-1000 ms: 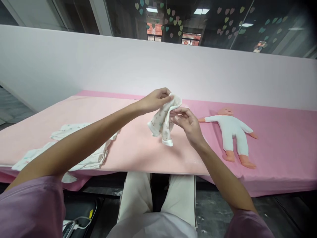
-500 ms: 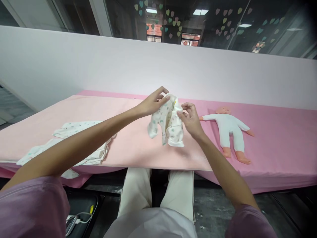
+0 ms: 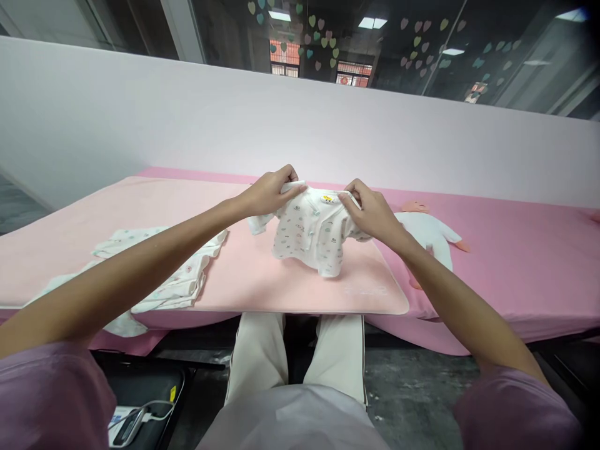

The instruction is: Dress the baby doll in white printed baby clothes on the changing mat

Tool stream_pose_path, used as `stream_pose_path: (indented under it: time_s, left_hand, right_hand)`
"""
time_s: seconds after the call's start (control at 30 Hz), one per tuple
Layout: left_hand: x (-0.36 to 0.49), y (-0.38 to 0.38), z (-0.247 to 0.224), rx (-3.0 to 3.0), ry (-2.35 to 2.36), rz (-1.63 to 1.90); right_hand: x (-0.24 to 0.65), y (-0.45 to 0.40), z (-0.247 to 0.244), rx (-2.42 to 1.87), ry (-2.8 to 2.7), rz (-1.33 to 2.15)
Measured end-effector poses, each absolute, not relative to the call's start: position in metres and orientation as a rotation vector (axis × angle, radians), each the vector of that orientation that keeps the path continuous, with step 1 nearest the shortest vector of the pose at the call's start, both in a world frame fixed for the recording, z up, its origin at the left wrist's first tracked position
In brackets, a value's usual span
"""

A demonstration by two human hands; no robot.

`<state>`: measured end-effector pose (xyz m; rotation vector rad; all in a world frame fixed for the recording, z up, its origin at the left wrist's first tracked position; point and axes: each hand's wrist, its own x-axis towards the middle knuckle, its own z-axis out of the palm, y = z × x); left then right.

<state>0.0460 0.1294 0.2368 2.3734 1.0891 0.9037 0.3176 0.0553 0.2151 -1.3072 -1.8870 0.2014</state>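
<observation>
A small white baby shirt (image 3: 307, 231) with a tiny print hangs spread out above the peach mat (image 3: 244, 275). My left hand (image 3: 274, 190) pinches it at one shoulder. At the other shoulder, my right hand (image 3: 370, 209) grips the cloth between thumb and fingers. The shirt's front faces me, its neckline at the top with a yellow label inside. Its sleeves droop outward on both sides, the right one partly behind my right hand.
Several folded printed baby clothes (image 3: 180, 281) lie at the left, partly behind my left forearm. To the right, a doll in white (image 3: 424, 231) lies on the pink sheet (image 3: 515, 262), partly covered by my right arm. A white wall (image 3: 300, 131) stands behind the table.
The shirt was bunched and hanging folded; now it is stretched open between my hands. My hands have moved apart, the left one to the left and the right one to the right.
</observation>
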Motion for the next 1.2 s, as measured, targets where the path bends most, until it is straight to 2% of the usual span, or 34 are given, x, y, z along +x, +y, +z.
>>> stream_pose_path:
  time_s: [0.2,0.43,0.63,0.87,1.07,1.2]
  left_hand:
    - [0.042,0.119,0.241,2.261,1.072,0.941]
    - [0.058,0.094,0.252,2.079,1.066,0.967]
    - [0.081,0.072,0.269,1.861,0.804,0.948]
    - [0.066,0.082,0.281,2.008,0.900,0.976]
    - [0.048,0.106,0.287,2.065,0.939,0.887]
    - [0.013,0.131,0.290,1.951,1.057,0.976]
  right_hand:
    - [0.312,0.063,0.217,-1.367,-1.760,0.258]
    - [0.275,0.063,0.221,-1.097,-1.511,0.754]
    - [0.238,0.048,0.237,-0.884,-1.536,0.730]
    - [0.246,0.039,0.251,-0.864,-1.529,0.751]
    - [0.277,0.012,0.220,-0.936,-1.433,0.476]
    - [0.288,-0.015,0.172,-0.968,-1.446,0.531]
